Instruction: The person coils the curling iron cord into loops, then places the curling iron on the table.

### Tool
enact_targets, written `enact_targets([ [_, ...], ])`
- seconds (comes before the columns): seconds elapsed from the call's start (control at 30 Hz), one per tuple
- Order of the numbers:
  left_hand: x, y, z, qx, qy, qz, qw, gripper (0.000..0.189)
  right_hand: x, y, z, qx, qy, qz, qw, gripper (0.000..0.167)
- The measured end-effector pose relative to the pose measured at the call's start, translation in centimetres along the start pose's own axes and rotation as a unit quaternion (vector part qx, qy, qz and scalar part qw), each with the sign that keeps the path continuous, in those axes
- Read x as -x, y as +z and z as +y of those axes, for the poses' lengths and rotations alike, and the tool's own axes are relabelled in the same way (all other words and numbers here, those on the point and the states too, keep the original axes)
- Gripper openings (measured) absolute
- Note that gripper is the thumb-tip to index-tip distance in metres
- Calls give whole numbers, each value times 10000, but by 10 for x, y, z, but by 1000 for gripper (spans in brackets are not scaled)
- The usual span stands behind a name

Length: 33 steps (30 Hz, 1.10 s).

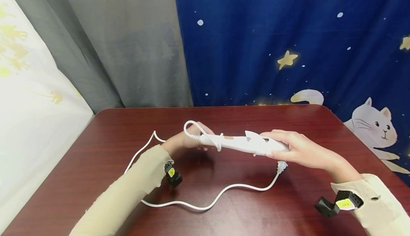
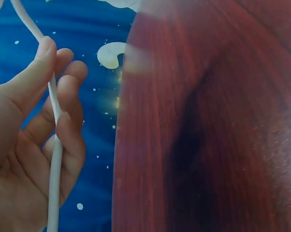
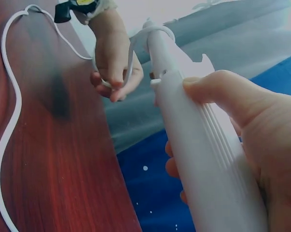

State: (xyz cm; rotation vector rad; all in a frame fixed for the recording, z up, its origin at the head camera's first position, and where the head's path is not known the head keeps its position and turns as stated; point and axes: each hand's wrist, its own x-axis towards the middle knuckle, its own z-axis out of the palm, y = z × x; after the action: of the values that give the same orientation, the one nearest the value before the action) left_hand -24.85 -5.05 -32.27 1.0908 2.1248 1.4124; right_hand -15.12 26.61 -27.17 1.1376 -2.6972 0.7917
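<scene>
A white hair straightener (image 1: 238, 143) is held up above the table, lying nearly level in the head view. My right hand (image 1: 299, 150) grips its body near the right end, thumb along the near side (image 3: 198, 145). At the other end, my left hand (image 1: 184, 142) pinches the white cord (image 2: 54, 183) between thumb and fingers; the cord also runs across the palm. One turn of cord loops round the straightener's handle. In the right wrist view, the left hand (image 3: 111, 63) appears beyond the handle end, apart from it.
The rest of the cord (image 1: 237, 185) trails in a wide curve over the dark red table (image 1: 105, 150) to a two-prong plug (image 1: 282, 166) below the right hand. A grey curtain (image 1: 128, 51) and a blue starry curtain (image 1: 240, 51) hang behind the table.
</scene>
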Motion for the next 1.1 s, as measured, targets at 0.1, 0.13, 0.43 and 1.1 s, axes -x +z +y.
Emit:
enact_targets([
  [0.1, -1, -4, 2, -417, -56, 263, 9988, 11, 0, 1, -2, -11, -194, -111, 9998, 44],
  [0.13, -1, -5, 3, -616, -144, 373, 9973, 10, -1, 1, -2, -1, -234, -155, 9996, 43],
  [0.43, -4, -24, 18, -1462, -288, 296, 9884, 11, -5, 2, -3, -95, -325, -855, 9958, 42],
  [1.1, 5, -9, 70, -2087, 823, -114, 9744, 5, -20, 11, -18, 600, 15, -1611, 9851, 37],
])
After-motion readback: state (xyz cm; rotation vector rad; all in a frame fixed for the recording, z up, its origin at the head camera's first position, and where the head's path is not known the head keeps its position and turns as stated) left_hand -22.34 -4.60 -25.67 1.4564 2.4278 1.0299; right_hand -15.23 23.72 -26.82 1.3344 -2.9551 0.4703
